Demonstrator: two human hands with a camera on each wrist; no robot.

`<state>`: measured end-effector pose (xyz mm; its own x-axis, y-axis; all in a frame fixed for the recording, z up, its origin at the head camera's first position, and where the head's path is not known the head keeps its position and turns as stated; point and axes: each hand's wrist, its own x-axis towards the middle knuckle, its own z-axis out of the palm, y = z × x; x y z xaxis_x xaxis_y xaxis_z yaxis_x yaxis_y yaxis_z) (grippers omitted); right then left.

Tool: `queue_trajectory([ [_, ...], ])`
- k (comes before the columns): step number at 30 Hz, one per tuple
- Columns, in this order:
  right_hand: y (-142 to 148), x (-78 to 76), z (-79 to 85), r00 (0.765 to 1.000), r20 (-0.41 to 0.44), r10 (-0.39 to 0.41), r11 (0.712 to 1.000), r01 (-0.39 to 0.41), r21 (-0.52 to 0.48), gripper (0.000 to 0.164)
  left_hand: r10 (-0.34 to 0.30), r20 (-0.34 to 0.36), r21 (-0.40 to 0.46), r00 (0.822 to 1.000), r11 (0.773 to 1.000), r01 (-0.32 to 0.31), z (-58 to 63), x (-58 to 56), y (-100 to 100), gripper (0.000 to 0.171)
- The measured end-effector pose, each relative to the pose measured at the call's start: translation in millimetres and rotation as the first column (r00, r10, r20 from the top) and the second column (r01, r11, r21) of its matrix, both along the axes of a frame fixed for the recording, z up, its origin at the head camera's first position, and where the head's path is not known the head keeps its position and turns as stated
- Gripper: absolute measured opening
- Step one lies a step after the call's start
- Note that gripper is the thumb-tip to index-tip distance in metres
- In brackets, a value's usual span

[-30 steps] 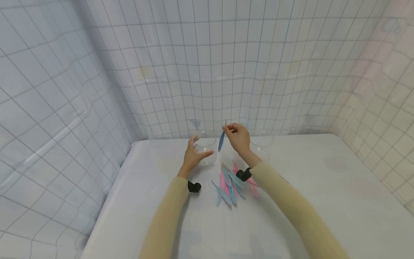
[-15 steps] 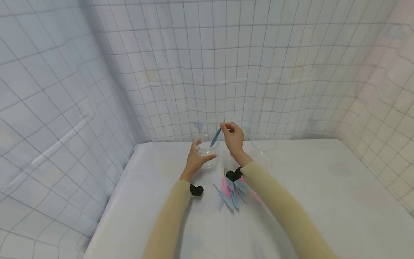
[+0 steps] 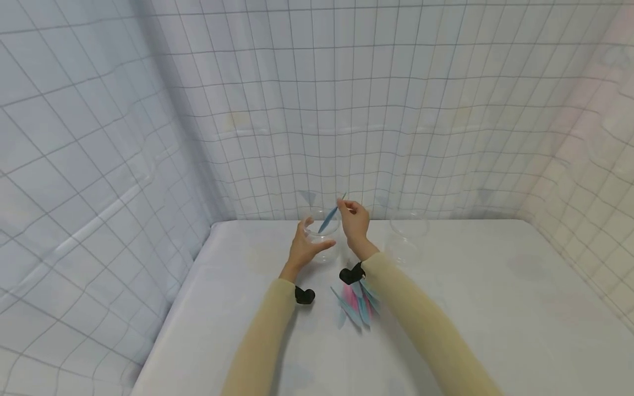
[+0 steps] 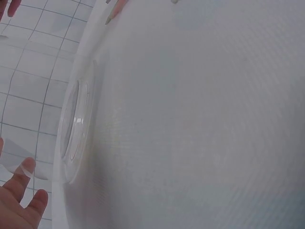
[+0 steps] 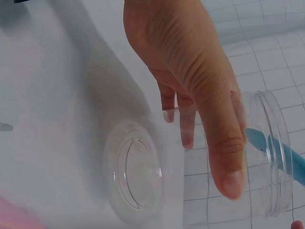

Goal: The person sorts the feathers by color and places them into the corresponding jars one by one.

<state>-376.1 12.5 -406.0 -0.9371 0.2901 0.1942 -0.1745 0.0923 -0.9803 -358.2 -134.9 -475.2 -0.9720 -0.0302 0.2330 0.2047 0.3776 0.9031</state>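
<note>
My left hand (image 3: 303, 247) holds a clear plastic jar (image 3: 324, 254) near the table's back edge, thumb in front and fingers round the far side. In the right wrist view that thumb lies across the jar's wall, with the round jar base (image 5: 138, 171) to the left. Thumb and fingers of my right hand (image 3: 355, 223) pinch a blue feather (image 3: 328, 219) near its quill end. It slants down to the left, and its tip is inside the jar's mouth. Fingers of the left hand (image 4: 21, 202) show beside the jar in the left wrist view.
Several blue and pink feathers (image 3: 356, 308) lie piled on the white table (image 3: 223, 330), partly under my right forearm. A second clear container (image 3: 403, 247) stands right of my right hand. Grid-patterned sheeting (image 3: 346, 110) hangs behind the table and along both sides.
My right hand has moved left and down with the blue feather, bringing its tip from beside the jar into the mouth. The left hand stays round the jar. The head view has shifted slightly.
</note>
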Motion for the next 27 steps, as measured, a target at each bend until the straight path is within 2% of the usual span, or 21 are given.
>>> queue_trajectory([
  [5,-4.2,-0.9,-5.7,0.996,0.084,0.005,0.999,-0.009,0.051,0.036,-0.002,0.005,-0.008,1.0,1.0,0.002,1.1,-4.1,-0.9,0.105],
  [9,-4.3,-1.5,-9.9,0.994,0.108,0.028,0.995,-0.038,0.088,0.038,-0.008,-0.009,0.003,1.0,1.0,0.008,2.8,-8.4,-2.7,0.106],
  [16,-0.5,0.5,-21.6,0.993,0.085,0.087,0.992,-0.094,0.087,0.036,-0.021,-0.004,-0.003,1.0,1.0,0.021,4.2,-7.5,-2.1,0.105],
  [21,3.9,4.8,-29.0,0.993,0.082,0.088,0.993,-0.094,0.071,0.036,-0.024,0.004,-0.003,1.0,1.0,0.024,-2.9,-4.3,-2.9,0.106],
  [27,18.0,8.0,-26.6,0.992,0.047,0.121,0.99,-0.124,0.069,0.035,-0.03,-0.024,-0.005,0.999,1.0,0.029,-5.0,-11.2,-4.8,0.104],
])
